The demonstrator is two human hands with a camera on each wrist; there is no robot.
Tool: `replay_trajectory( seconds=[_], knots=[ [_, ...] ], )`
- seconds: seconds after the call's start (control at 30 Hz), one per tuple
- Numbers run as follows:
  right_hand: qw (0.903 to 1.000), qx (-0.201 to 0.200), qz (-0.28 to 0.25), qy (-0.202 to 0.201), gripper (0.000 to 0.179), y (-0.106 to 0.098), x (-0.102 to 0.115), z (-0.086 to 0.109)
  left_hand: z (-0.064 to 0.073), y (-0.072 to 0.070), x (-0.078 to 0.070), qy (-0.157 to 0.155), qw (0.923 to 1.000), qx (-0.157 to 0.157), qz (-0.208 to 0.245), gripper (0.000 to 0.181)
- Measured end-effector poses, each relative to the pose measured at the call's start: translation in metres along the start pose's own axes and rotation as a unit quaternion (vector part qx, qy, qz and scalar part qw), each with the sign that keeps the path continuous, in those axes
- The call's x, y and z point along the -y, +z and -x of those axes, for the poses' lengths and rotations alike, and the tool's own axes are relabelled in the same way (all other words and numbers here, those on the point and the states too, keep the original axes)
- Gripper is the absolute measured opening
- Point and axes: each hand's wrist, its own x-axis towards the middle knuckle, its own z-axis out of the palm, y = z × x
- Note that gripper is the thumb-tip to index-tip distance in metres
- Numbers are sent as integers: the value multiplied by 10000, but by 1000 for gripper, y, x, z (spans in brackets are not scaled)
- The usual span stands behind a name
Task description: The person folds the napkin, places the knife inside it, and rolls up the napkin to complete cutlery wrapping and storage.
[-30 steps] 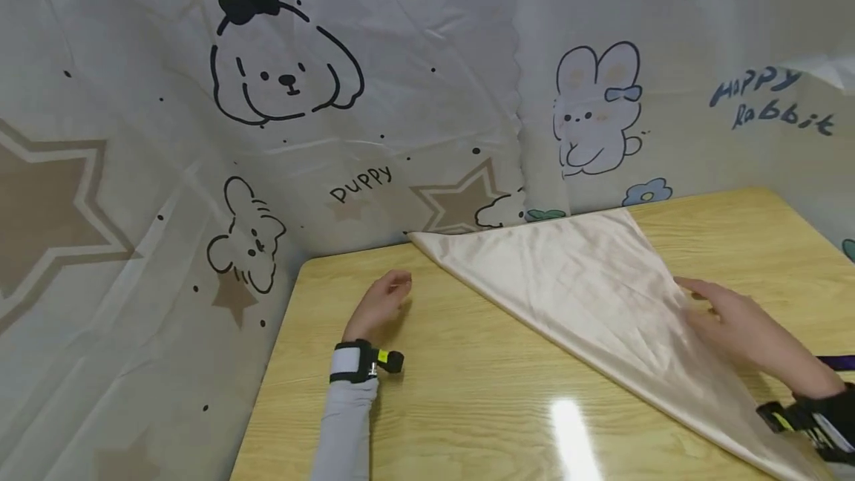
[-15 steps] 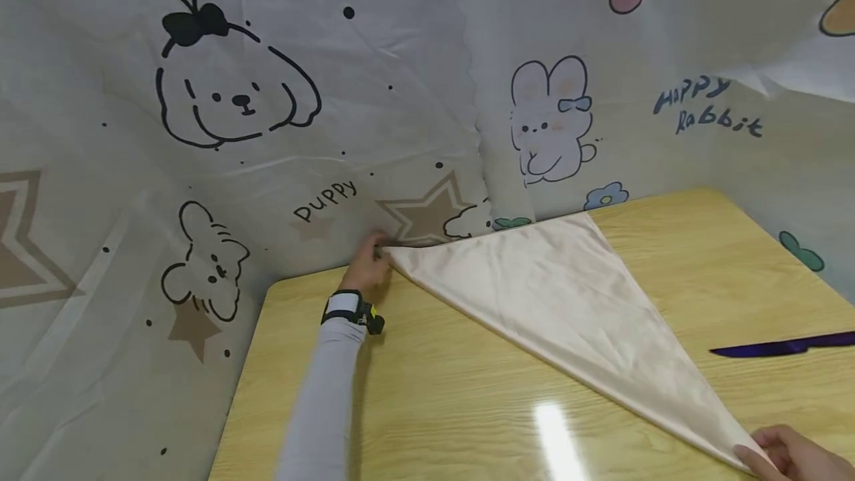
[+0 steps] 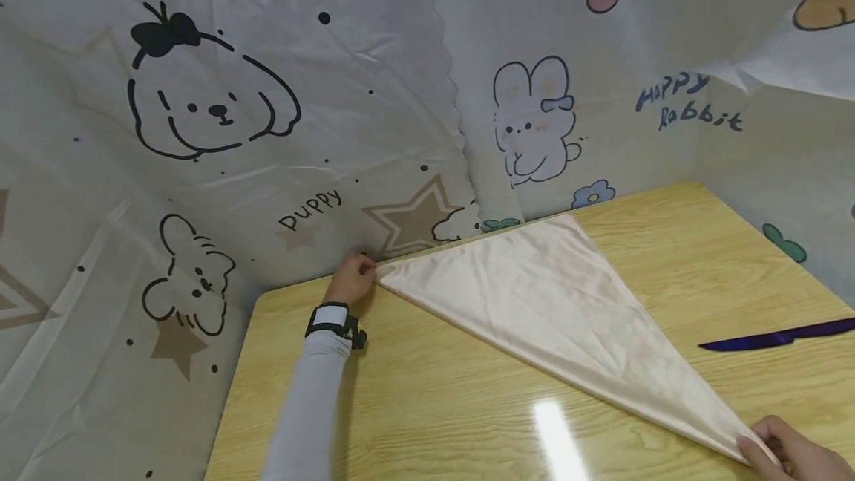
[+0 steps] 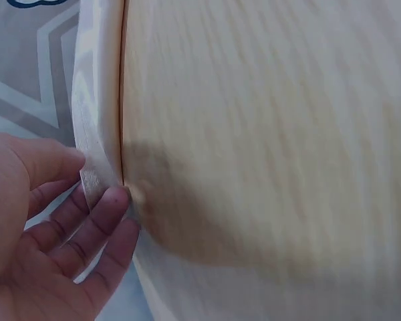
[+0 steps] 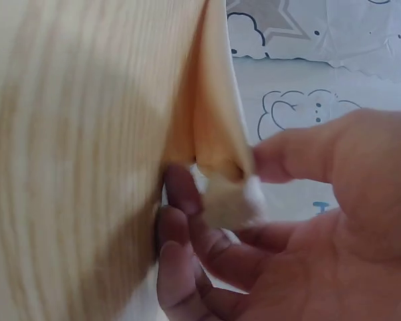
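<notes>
A shiny, pale champagne satin cloth (image 3: 534,295), folded into a triangle, lies on the wooden table. Its long folded edge runs from the far left down to the near right. At the far-left tip, my left hand (image 3: 350,279) pinches the corner. The left wrist view has the thumb on one side of the cloth's corner (image 4: 97,100) and fingertips on the other. My right hand (image 3: 795,451) grips the near-right tip. Seen from the right wrist, that end of the cloth (image 5: 217,114) stands slightly raised between thumb and fingers, partly blurred.
To the right of the cloth lies a dark purple knife (image 3: 768,338), its handle cut off by the frame. A printed curtain (image 3: 374,95) hangs along the back and left edges of the table (image 3: 434,392).
My left hand has reached forward to the far-left corner, pinched it and drawn it slightly nearer. The right hand has slid from the cloth's right edge to its near tip. The view has turned right.
</notes>
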Motion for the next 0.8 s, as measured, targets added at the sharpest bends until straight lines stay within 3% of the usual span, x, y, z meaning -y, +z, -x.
replay_trajectory(
  seconds=[0.1,0.3,0.47,0.67,0.8],
  knots=[
    [9996,-238,-159,2,20,0,2,-1,16,-6,10,-110,9999,-66,-67,20],
    [9965,228,-783,204,29,-7,-5,-15,54,-15,29,-100,9999,-63,53,15],
    [9945,-49,-1018,-247,18,-8,5,-25,106,-29,52,-371,9993,6,24,9],
    [9956,105,-729,-579,29,-16,34,-37,175,-54,75,-811,9965,-111,-164,6],
    [9919,-78,-634,-1095,25,-17,46,-47,215,-68,83,-1059,9939,-150,-250,7]
  ],
)
